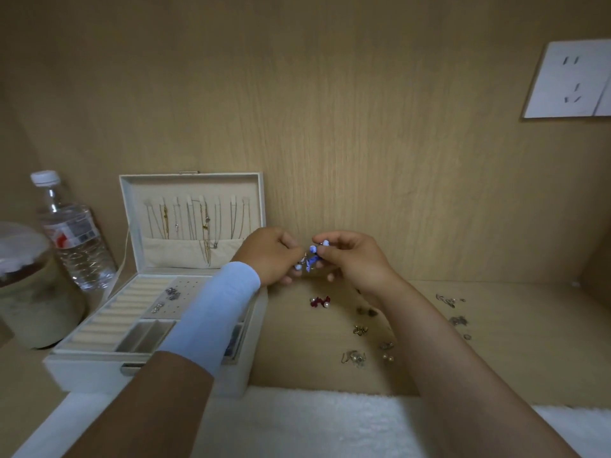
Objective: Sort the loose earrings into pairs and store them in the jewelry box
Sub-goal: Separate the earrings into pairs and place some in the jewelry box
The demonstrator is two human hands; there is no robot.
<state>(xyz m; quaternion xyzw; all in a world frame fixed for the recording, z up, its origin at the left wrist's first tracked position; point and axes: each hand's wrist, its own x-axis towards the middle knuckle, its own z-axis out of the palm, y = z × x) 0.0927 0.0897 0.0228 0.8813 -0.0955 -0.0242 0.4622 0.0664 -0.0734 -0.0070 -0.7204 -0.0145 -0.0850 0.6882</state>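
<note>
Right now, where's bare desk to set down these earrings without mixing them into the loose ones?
Bare wood for the blue earrings lies between the jewelry box wall and the red earrings, down to the white fleece. More lies right of the silver earrings. Crowded: gold and pearl earrings beside your right forearm, and the bottle and jar left of the box.

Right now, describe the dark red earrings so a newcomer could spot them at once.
Find the open jewelry box on the left of the wooden shelf. Just right of it, below the left hand and right hand, lie the red earrings. They alone are dark red, with white pearls; the other loose pieces, further right, are dull metal.
</note>
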